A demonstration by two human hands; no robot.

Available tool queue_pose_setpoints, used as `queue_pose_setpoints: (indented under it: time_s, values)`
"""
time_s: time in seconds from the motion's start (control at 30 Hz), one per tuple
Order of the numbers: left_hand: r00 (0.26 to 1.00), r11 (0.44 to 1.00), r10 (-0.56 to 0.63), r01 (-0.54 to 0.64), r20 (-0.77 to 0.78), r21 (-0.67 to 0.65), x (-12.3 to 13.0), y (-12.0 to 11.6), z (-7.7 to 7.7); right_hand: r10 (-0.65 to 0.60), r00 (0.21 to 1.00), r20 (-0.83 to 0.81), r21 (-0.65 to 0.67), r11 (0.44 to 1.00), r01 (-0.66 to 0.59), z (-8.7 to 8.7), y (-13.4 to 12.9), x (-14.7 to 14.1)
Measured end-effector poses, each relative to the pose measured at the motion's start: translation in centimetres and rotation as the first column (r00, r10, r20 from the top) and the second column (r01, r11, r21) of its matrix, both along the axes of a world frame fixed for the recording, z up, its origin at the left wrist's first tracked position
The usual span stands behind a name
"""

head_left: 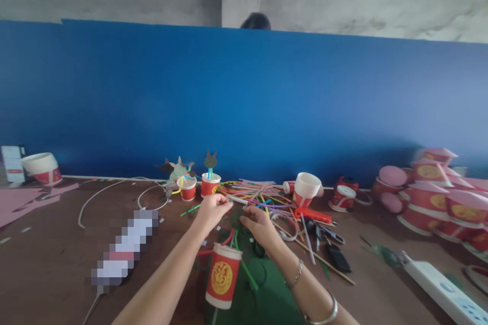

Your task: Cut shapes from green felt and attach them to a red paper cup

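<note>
My left hand (212,212) is closed in a pinch above the middle of the table; whatever sits between its fingertips is too small to make out. Close beside it, my right hand (260,224) bends its fingers together at a dark green paper piece (236,217), and its grip there is unclear. Just below both hands a red paper cup (224,277) with a gold emblem leans slightly, red and green strips (247,271) sticking out around it. Dark green paper (272,297) lies under and beside the cup.
Behind the hands stand cups with paper animal heads (210,161) and a heap of coloured sticks (263,193). To the right are an orange-red tool (313,215), keys (335,236), a power strip (442,284) and piled red cups (430,213). A blue partition (244,101) closes the back.
</note>
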State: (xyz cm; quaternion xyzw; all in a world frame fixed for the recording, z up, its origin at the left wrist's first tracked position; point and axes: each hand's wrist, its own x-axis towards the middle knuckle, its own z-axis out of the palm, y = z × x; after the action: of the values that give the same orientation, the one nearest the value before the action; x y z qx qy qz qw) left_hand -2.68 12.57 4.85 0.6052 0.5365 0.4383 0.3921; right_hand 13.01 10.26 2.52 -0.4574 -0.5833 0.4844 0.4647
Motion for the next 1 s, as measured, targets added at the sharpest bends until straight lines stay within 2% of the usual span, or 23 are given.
queue_pose_setpoints:
  time_s: [0.33, 0.57, 1.0]
  values:
    - [0.999, 0.998, 0.008, -0.005, 0.048, -0.057, 0.6, -0.9, 1.3, 0.008, 1.0, 0.01, 0.001, 1.0, -0.008, 0.5, -0.4, -0.1]
    - [0.999, 0.998, 0.0, 0.003, 0.052, -0.06, 0.7, -1.1, 1.6, -0.002, 1.0, 0.029, 0.011, 1.0, 0.002, 0.4, -0.3, 0.0]
    - [0.99, 0.993, -0.015, 0.031, 0.14, -0.114, 1.0, -1.7, 2.4, 0.011, 0.999, -0.047, -0.048, 0.999, -0.014, 0.9, -0.5, 0.0]
